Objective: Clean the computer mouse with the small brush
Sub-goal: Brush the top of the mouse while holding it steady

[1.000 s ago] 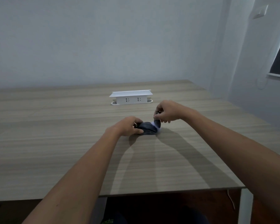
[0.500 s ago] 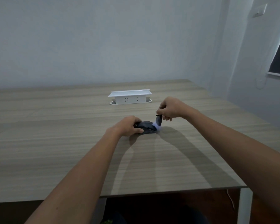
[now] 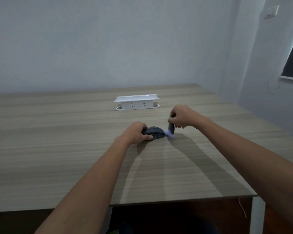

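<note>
A dark computer mouse [image 3: 155,132] lies on the wooden table [image 3: 74,157] near its middle. My left hand [image 3: 136,132] grips the mouse from its left end, thumb along the near side. My right hand [image 3: 181,117] is closed around the dark handle of a small brush [image 3: 170,131]. The brush points down, and its pale bristles touch the table right at the mouse's right end.
A white pop-up socket box [image 3: 137,103] stands on the table behind the mouse. The table's near edge runs across the bottom, with a white leg [image 3: 257,215] at the right corner. A wall rises close behind and to the right.
My right hand has drawn the brush to the right, off the top of the mouse and down to its right end. My left hand has kept holding the mouse in place.
</note>
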Available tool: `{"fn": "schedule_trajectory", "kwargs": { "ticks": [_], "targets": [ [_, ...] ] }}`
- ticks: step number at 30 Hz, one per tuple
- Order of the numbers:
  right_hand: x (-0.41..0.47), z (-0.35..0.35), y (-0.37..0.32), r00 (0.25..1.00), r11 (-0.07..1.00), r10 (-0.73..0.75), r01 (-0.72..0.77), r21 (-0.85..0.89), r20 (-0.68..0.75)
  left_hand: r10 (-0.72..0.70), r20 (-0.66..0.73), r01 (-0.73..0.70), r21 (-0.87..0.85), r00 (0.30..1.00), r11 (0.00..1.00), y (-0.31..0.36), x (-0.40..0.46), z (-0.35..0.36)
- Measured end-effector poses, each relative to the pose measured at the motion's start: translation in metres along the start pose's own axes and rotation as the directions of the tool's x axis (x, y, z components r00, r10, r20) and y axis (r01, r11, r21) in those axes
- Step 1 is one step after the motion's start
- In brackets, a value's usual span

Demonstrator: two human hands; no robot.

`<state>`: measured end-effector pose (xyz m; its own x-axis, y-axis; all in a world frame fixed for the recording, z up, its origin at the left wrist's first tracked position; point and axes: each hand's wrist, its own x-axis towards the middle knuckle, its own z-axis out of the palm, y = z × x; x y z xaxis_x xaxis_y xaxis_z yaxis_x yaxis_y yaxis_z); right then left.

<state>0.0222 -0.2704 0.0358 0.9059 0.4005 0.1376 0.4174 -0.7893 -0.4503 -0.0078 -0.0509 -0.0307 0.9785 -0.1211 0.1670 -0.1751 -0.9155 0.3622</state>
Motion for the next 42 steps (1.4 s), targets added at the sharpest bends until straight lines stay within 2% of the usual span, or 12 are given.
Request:
{"fn": "schedule_trajectory", "kwargs": {
  "ticks": [4, 6, 8, 11, 15, 18, 23, 27, 31, 35, 38, 42],
  "targets": [
    [-0.003, 0.005, -0.004, 0.999, 0.986, -0.047, 0.050, 0.156, -0.027, -0.022, -0.018, 0.022, 0.004, 1.000, 1.000, 0.001, -0.001, 0.000],
    [-0.005, 0.007, -0.003, 0.999, 0.996, -0.047, 0.046, 0.079, 0.014, -0.032, -0.019, 0.032, -0.003, 0.999, 0.999, 0.002, -0.001, -0.001],
    [-0.005, 0.004, -0.002, 0.999, 1.000, -0.030, 0.030, -0.001, -0.036, -0.040, -0.007, 0.040, -0.001, 0.999, 0.999, 0.004, -0.003, -0.002],
    [-0.004, 0.001, -0.006, 0.992, 0.994, -0.070, 0.078, 0.074, -0.100, -0.051, 0.020, 0.051, -0.023, 0.998, 0.998, 0.002, -0.004, -0.006],
    [-0.006, 0.007, -0.007, 0.996, 0.996, -0.081, 0.082, 0.031, -0.020, -0.025, 0.041, 0.030, -0.119, 0.999, 0.992, 0.000, -0.008, -0.013],
    [-0.007, 0.007, -0.006, 0.988, 0.997, -0.077, 0.077, -0.005, -0.136, -0.019, 0.067, 0.030, -0.166, 0.998, 0.986, -0.003, -0.009, -0.011],
    [-0.009, 0.016, -0.008, 0.995, 0.993, -0.069, 0.075, 0.090, -0.075, -0.044, 0.025, 0.049, -0.237, 0.999, 0.970, -0.002, -0.007, -0.007],
    [-0.009, 0.013, -0.005, 0.984, 0.992, -0.062, 0.079, 0.099, -0.165, -0.074, 0.011, 0.074, -0.234, 0.997, 0.969, 0.003, -0.003, -0.005],
    [-0.011, 0.019, -0.002, 0.997, 0.993, -0.035, 0.043, 0.114, -0.064, -0.053, 0.027, 0.059, -0.259, 0.998, 0.964, 0.003, 0.001, -0.003],
    [-0.010, 0.016, 0.008, 0.989, 0.998, 0.028, -0.020, 0.056, -0.147, -0.054, 0.049, 0.064, -0.237, 0.997, 0.969, 0.004, 0.004, -0.003],
    [-0.013, 0.017, 0.006, 0.999, 0.987, -0.027, 0.031, 0.160, -0.025, -0.054, 0.056, 0.066, -0.252, 0.997, 0.965, 0.002, 0.004, -0.003],
    [-0.011, 0.016, 0.011, 0.997, 1.000, -0.003, 0.004, 0.024, -0.074, -0.076, 0.044, 0.085, -0.281, 0.996, 0.956, 0.001, 0.003, -0.003]
  ]
}}
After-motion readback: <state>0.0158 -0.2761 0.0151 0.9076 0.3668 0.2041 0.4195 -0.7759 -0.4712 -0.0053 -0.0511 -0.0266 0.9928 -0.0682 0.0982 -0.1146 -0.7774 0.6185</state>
